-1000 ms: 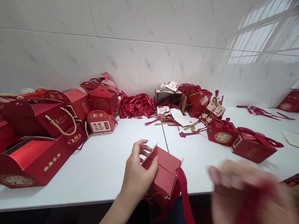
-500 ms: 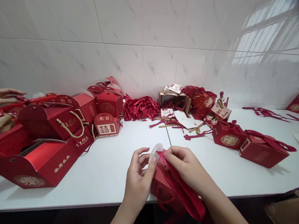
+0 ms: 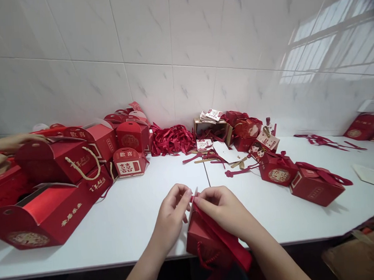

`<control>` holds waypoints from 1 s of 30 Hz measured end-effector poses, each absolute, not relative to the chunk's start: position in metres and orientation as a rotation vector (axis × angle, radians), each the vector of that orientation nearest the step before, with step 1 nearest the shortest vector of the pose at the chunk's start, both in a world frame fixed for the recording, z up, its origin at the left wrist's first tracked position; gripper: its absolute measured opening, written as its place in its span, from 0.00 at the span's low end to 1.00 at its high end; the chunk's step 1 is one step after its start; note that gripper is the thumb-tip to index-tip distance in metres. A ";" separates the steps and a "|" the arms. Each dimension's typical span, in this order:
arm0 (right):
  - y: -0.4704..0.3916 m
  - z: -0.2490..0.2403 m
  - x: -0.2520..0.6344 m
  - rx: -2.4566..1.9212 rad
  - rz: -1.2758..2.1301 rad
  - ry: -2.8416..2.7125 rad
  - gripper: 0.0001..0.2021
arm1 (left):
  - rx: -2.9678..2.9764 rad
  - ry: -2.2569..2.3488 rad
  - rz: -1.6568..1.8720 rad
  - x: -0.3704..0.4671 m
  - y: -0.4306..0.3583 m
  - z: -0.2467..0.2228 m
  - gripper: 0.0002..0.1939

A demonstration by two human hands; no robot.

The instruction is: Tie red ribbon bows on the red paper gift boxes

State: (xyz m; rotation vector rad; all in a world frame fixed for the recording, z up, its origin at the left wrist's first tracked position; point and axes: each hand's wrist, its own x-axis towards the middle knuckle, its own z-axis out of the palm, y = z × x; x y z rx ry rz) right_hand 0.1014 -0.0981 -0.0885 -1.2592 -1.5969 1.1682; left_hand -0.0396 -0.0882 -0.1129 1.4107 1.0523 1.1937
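Observation:
A small red gift box (image 3: 200,235) with a twisted red cord handle stands at the table's front edge, between my hands. My right hand (image 3: 218,203) pinches a wide red ribbon (image 3: 225,236) at the box's upright end flap; the ribbon hangs down over the box toward me. On the flap's other side, my left hand (image 3: 175,209) has its thumb and forefinger closed on the ribbon's tip, which shows at the flap. The flap's slot is hidden by the fingers.
Red boxes (image 3: 68,209) are stacked at the left, where another person's hands reach in. Behind lie a red ribbon heap (image 3: 172,138) and an open carton (image 3: 227,131) with cards. Tied boxes (image 3: 316,185) stand at the right. A brown bag (image 3: 362,252) is at the lower right.
The ribbon's tip has moved to the flap, and my left fingers have shifted from the flap to that tip. The flap now appears edge-on. The view has turned slightly right.

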 end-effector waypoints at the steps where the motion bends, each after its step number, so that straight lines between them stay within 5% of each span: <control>1: -0.099 -0.087 0.102 -1.247 1.150 -1.585 0.13 | 1.444 1.030 1.170 -0.040 -0.084 -0.111 0.13; 8: -0.134 -0.088 0.140 -0.990 0.608 -1.100 0.12 | 1.739 1.410 1.091 -0.081 -0.063 -0.128 0.17; 14: -0.162 -0.132 0.177 -1.198 0.527 -1.046 0.13 | 2.037 2.081 0.888 -0.131 -0.054 -0.138 0.14; 19: -0.160 -0.152 0.162 -1.381 0.687 -1.221 0.16 | 1.968 1.515 1.241 -0.094 -0.060 -0.125 0.12; 22: -0.154 -0.150 0.142 -1.353 0.827 -1.288 0.14 | 1.752 1.123 1.118 -0.058 -0.070 -0.122 0.13; 30: -0.130 -0.152 0.150 -1.108 1.268 -1.111 0.21 | 1.508 1.102 0.980 -0.050 -0.076 -0.139 0.20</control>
